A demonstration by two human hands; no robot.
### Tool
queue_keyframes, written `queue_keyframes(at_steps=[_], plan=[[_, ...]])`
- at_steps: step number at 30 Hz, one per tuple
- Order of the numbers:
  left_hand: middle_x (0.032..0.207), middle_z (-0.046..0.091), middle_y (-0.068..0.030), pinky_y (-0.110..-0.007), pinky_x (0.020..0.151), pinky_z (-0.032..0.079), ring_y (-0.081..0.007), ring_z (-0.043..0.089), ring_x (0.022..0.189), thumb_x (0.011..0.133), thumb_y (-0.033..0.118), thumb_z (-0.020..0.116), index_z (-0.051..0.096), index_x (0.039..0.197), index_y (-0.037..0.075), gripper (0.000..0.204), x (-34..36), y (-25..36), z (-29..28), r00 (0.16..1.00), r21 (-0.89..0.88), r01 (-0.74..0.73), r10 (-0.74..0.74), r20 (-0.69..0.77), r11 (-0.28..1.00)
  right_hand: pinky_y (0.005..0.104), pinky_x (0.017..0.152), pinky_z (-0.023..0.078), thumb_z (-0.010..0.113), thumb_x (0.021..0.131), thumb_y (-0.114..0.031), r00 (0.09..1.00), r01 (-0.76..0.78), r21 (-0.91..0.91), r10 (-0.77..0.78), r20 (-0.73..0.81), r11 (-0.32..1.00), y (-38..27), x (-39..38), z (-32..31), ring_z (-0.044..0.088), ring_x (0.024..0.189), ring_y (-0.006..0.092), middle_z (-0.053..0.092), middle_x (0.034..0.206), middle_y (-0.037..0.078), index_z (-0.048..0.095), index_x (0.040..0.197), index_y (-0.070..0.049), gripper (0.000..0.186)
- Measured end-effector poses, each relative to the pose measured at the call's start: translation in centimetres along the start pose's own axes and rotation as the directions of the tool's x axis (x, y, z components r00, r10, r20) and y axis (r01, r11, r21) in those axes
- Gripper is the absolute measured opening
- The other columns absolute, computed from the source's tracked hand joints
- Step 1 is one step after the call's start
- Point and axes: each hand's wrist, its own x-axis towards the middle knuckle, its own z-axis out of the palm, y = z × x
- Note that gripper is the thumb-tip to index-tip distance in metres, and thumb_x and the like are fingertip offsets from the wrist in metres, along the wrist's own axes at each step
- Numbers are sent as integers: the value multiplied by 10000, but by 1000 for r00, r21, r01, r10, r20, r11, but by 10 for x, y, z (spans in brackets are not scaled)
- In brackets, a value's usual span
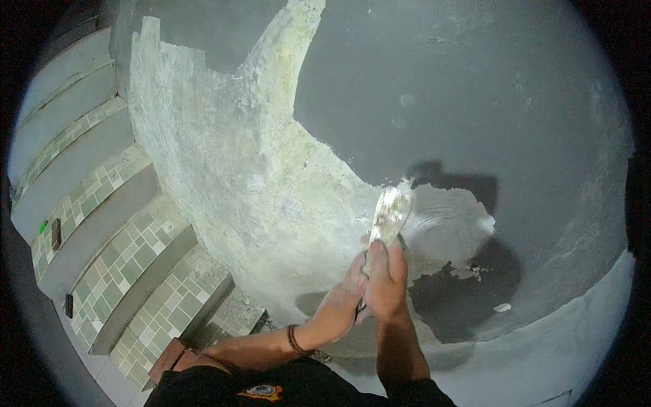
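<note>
Both my hands are closed around the handle of a scraper (392,211), whose wide metal blade points up at the wall. My right hand (388,279) wraps it from the right, thumb along the top near the blade. Pressed in from the left, my left hand (344,293) grips lower down; a dark bracelet (293,338) circles that wrist. The blade's tip meets the edge between the grey paint (441,102) and a stripped pale patch (447,220). Most of the handle is hidden by my fingers.
A large bare, whitish stretch of wall (210,142) spreads to the left. Tiled steps (129,254) climb along the far left, with a small brown block (56,233) and a dark object (68,305) on them. A loose pale flake (502,307) shows at the lower right.
</note>
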Motion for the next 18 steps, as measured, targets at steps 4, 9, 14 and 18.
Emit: queue_keyframes(at_steps=[4,9,14,18], plan=[[760,532,-53,-278,523,404,-117,471,561,1078,411,297,183,1542,7,626,2,1,3,994,61,-86,90,-66,994,337,873,445,434,1024,-143,1000,24,-12,-23,16,1000,-2,0,-2,555,930,170,622,1021,104,571,1173,30,266],[855,536,-12,-225,482,340,-83,420,575,1051,519,354,82,1572,46,754,-2,2,3,999,-100,26,-29,-26,995,326,819,454,422,1026,-144,999,-28,-3,28,41,1000,3,4,-3,561,874,160,607,995,95,564,1168,22,261],[832,529,-20,-235,477,347,-90,421,574,1055,512,336,72,1578,58,741,-1,6,0,1000,-128,21,-22,-10,992,277,606,456,414,1023,-129,988,157,-11,-157,-3,988,8,6,-2,551,660,125,574,893,65,554,1108,8,213],[872,556,-26,-242,488,374,-94,454,611,1057,499,345,94,1577,64,723,-2,7,0,997,-99,76,-75,16,992,374,888,455,443,1019,-192,996,-79,48,77,34,996,5,6,-3,590,986,227,631,1095,175,547,1195,38,308]])
